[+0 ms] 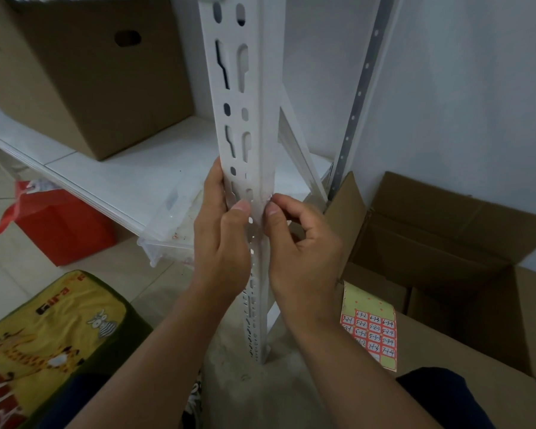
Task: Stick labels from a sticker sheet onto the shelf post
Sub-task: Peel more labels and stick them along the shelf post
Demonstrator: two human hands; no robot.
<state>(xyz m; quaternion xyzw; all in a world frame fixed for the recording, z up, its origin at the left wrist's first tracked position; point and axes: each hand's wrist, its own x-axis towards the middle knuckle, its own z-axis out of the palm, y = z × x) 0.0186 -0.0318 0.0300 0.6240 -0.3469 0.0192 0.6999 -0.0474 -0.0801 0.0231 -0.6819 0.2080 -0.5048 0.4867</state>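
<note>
Closed cardboard box (87,72) on shelf board (130,178) — red bag (59,224), cartoon cushion (53,339) on floor.

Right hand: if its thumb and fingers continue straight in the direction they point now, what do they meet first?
Right hand points left at the post. Its thumb is already at the post's edge, seemingly pinching a small label there, so the post comes first; beyond it, the left hand.

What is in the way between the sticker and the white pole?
Nothing visible. The right hand presses a label straight against the shelf post, and the left hand grips the post beside it.
</note>
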